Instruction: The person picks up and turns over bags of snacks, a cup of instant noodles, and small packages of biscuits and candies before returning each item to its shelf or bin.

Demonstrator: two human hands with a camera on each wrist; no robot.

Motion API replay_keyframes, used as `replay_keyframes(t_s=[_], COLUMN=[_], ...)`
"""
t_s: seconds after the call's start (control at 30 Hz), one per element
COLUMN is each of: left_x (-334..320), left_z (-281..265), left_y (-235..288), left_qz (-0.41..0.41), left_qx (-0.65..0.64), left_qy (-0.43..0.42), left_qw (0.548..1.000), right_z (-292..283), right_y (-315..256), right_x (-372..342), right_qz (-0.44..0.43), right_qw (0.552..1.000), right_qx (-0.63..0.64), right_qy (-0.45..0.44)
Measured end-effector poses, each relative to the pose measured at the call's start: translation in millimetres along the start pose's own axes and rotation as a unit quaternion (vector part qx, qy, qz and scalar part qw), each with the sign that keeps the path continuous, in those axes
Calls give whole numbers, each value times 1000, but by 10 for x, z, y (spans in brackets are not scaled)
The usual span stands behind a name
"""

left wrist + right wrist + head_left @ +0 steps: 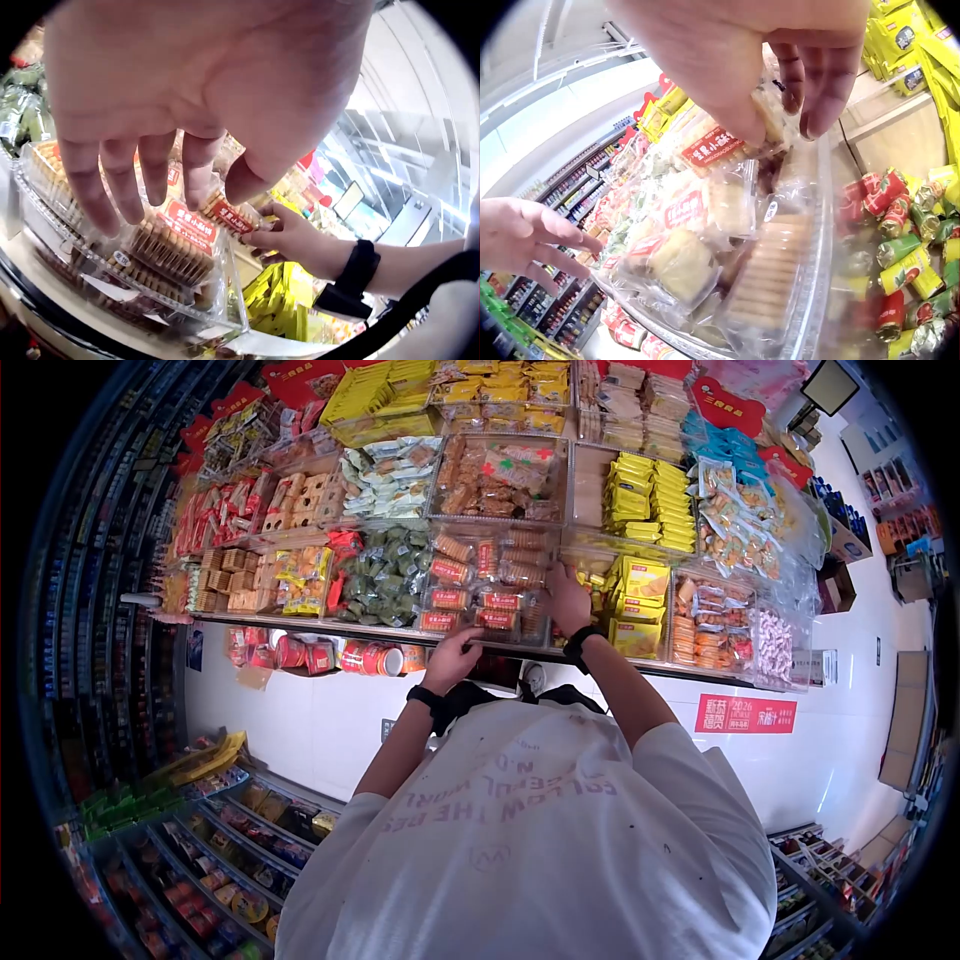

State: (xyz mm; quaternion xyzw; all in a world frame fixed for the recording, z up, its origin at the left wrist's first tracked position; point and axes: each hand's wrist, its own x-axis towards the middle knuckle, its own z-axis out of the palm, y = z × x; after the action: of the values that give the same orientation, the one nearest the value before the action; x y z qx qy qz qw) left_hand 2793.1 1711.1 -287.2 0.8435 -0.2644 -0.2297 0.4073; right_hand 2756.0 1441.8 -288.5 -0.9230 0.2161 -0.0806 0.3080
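Note:
Clear-wrapped biscuit packets with red labels [497,618] fill a clear plastic bin. At the bin's right side, the right hand [567,600] pinches a biscuit packet [769,112] between thumb and fingers; part of that packet is hidden behind the hand. In the left wrist view the right hand [289,234] is at the end of a red-labelled packet [229,215]. The left hand [455,658] is at the bin's front edge. Its fingers [154,169] hang loosely spread over the packets [176,244], and it holds nothing. Whether they touch the packets, I cannot tell.
Dark green packets [385,575] lie left of the bin, yellow packs [640,605] to the right. Small red, green and yellow wrapped pieces [904,262] lie beyond the bin's clear wall [821,247]. Red jars [370,658] stand below the display's front edge.

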Motion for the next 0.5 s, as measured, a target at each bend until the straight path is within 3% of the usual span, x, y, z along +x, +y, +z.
replay_keyframes(t_s=[0.07,0.2,0.27,0.33,0.43,0.5], left_x=[-53,-13,9,26,65,113], left_z=[43,196,264,209,163,161], left_y=[106,149,27,75,59,-36], left_qz=[27,26,45,24,24,6], left_qx=[58,42,100,72,65,113], left_qy=[2,3,-7,-28,-30,42], left_qw=[998,999,994,997,997,993], right_z=[5,323,379,350,218,233], right_y=[21,114,78,92,123,207], right_x=[7,104,109,37,-174,-242], right_qz=[-12,12,44,39,-45,-22], right_qw=[1000,996,998,999,991,996], right_qx=[-13,-81,-20,11,74,65], right_qy=[7,-19,-31,-27,99,49])
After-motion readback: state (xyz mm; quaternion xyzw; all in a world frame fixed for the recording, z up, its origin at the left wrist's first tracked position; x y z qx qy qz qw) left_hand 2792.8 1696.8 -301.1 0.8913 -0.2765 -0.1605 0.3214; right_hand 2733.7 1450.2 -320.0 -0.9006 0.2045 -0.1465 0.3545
